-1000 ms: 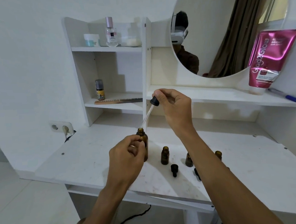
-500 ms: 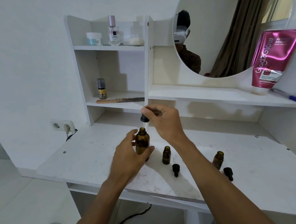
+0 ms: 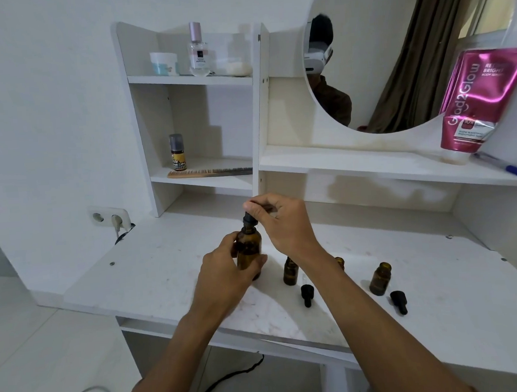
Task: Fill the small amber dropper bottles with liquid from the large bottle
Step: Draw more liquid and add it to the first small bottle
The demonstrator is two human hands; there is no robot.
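Note:
The large amber bottle (image 3: 249, 251) stands on the white desk (image 3: 152, 273), held around its body by my left hand (image 3: 225, 268). My right hand (image 3: 283, 224) pinches the black dropper cap (image 3: 249, 218), which sits on the bottle's neck with the pipette down inside. Three small amber bottles stand uncapped to the right: one (image 3: 290, 273) beside the large bottle, one (image 3: 340, 263) mostly hidden behind my right forearm, one (image 3: 380, 279) further right. Two loose black dropper caps lie on the desk, one (image 3: 307, 295) in front of the first small bottle, one (image 3: 399, 301) by the rightmost.
A shelf unit rises behind, with a comb (image 3: 209, 172), a small spray bottle (image 3: 177, 152), a perfume bottle (image 3: 198, 50) and a jar (image 3: 164, 63). A round mirror (image 3: 393, 48), a pink tube (image 3: 477, 101) and a pen (image 3: 506, 166) are on the right. A wall socket (image 3: 109, 218) sits left.
My right hand has lowered the dropper from above the large bottle down into its neck, until the cap sits on the mouth. My left hand stays around the bottle.

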